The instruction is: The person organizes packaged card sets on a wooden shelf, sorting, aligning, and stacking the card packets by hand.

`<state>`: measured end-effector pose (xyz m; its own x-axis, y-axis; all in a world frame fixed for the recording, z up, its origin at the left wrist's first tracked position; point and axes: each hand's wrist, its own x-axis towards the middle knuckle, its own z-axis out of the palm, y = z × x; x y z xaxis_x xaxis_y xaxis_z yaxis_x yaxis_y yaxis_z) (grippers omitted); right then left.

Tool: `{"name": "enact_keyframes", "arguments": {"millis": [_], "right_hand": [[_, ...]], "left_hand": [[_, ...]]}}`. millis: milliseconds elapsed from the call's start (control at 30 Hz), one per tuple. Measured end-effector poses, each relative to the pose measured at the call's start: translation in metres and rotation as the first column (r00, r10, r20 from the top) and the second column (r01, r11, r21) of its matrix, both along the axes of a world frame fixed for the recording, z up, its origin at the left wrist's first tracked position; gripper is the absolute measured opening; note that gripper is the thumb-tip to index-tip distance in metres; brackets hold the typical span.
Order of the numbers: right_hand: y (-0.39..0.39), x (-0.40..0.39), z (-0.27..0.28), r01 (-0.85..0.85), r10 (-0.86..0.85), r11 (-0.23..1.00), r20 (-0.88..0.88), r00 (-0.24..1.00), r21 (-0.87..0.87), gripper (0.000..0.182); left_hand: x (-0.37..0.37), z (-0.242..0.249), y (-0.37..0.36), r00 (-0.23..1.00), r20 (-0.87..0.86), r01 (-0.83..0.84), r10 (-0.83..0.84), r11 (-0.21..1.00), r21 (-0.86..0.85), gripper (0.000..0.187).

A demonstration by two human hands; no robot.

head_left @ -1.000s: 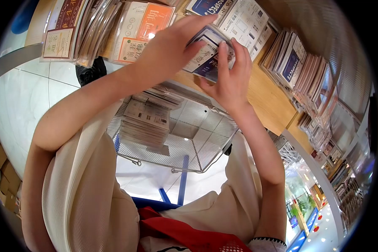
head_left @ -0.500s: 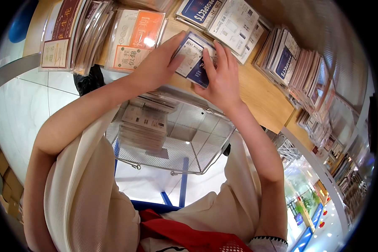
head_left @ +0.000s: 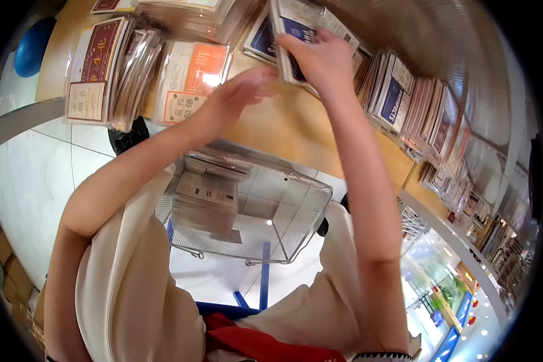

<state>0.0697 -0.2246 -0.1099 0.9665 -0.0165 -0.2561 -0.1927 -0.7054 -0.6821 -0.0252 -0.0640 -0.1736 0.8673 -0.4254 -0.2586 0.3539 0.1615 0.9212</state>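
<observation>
My right hand [head_left: 324, 59] is closed round a stack of blue-and-white packs in clear wrapping [head_left: 297, 29], tilted up at the back of the wooden table. The thumb lies across the front of the stack. Other blue-and-white packs [head_left: 260, 37] lie behind and to the left of it. My left hand [head_left: 238, 96] holds nothing; its fingers are stretched out and somewhat blurred above the table. Left of that hand lies an orange-and-white pack [head_left: 205, 63] in glossy clear wrapping.
Maroon-and-white packs [head_left: 105, 45] stand at the left. More wrapped packs [head_left: 398, 93] line the table's right side. Below the table edge, a wire mesh basket [head_left: 286, 232] holds stacked packs [head_left: 208, 196]. A blue round object [head_left: 35, 47] is at far left.
My right hand has lifted the packs from the table's front and carried them back, tilting them up. My left hand has let go of them and drawn down to the left.
</observation>
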Motion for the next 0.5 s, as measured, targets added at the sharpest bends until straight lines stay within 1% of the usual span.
{"name": "enact_keyframes", "arguments": {"millis": [33, 100, 133, 233, 267, 333, 433, 467, 500], "right_hand": [[0.012, 0.012, 0.005, 0.034, -0.026, 0.999, -0.207, 0.978, 0.035, 0.061], [0.041, 0.021, 0.002, 0.057, -0.082, 0.981, -0.129, 0.988, -0.187, 0.065], [0.055, 0.024, 0.000, 0.077, -0.108, 0.953, -0.088, 0.990, -0.294, 0.066], [0.082, 0.029, -0.009, 0.159, -0.202, 0.896, -0.062, 0.977, -0.414, 0.074], [0.083, 0.030, -0.010, 0.150, -0.203, 0.892, -0.082, 0.976, -0.427, 0.083], [0.077, 0.029, -0.008, 0.151, -0.209, 0.879, -0.080, 0.975, -0.452, 0.082], [0.068, 0.027, -0.020, 0.134, -0.196, 0.827, -0.056, 0.979, -0.546, 0.084], [0.064, 0.026, -0.026, 0.129, -0.190, 0.802, -0.045, 0.981, -0.584, 0.086], [0.061, 0.023, -0.028, 0.140, -0.191, 0.825, -0.036, 0.981, -0.547, 0.091]], "left_hand": [[-0.003, 0.000, 0.000, 0.999, -0.015, -0.036, 0.035, 0.999, -0.005, 0.052], [-0.004, -0.001, 0.002, 0.994, -0.048, -0.102, 0.102, 0.995, -0.014, 0.047], [-0.001, -0.003, 0.004, 0.995, -0.033, -0.094, 0.094, 0.995, -0.014, 0.045], [0.006, -0.008, 0.008, 0.988, 0.049, -0.145, 0.143, 0.989, 0.032, 0.048], [0.006, -0.009, 0.010, 0.990, 0.017, -0.143, 0.142, 0.987, 0.074, 0.050], [0.006, -0.006, 0.013, 0.987, -0.048, -0.144, 0.153, 0.978, 0.153, 0.054], [0.005, -0.014, 0.006, 0.937, 0.275, -0.262, 0.216, 0.955, 0.142, 0.057], [0.006, -0.016, 0.005, 0.948, 0.255, -0.232, 0.192, 0.963, 0.137, 0.059], [0.008, -0.017, 0.006, 0.958, 0.235, -0.202, 0.167, 0.970, 0.132, 0.060]]}}
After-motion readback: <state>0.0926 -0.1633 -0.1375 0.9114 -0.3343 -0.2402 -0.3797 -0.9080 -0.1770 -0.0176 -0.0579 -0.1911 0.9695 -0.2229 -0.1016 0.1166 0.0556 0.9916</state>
